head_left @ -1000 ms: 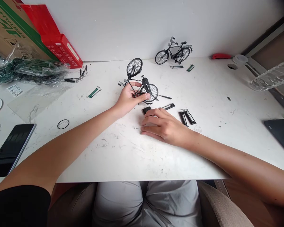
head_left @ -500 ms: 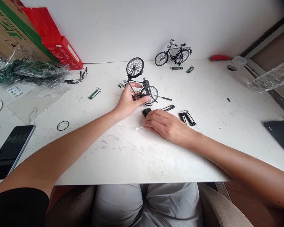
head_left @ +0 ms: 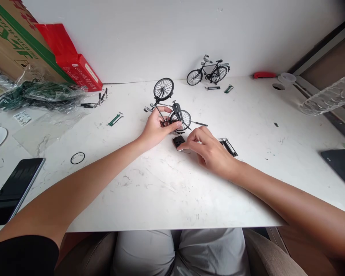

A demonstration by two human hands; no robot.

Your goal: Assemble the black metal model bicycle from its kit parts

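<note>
A half-built black model bicycle [head_left: 172, 105] lies on the white table [head_left: 166, 191], front wheel raised toward the wall. My left hand [head_left: 155, 126] grips its frame beside the rear wheel. My right hand [head_left: 208, 149] rests just right of it, fingertips pinched on a thin metal pin next to a small black part [head_left: 178, 141]. Whether the pin is lifted off the table I cannot tell. Black rack pieces [head_left: 228, 146] lie by my right wrist.
A finished model bicycle [head_left: 207, 72] stands by the wall. Green strips [head_left: 115, 119], a black ring [head_left: 77, 158], small tools [head_left: 94, 101], a phone [head_left: 11, 191], plastic bags [head_left: 37, 94], boxes [head_left: 71, 61], a bottle [head_left: 327, 97] and a dark tablet [head_left: 340, 165] surround the work area.
My right hand slid right and up, from lying flat over the thin pin to pinching it with the fingertips beside the black part. The left hand kept its grip on the bicycle.
</note>
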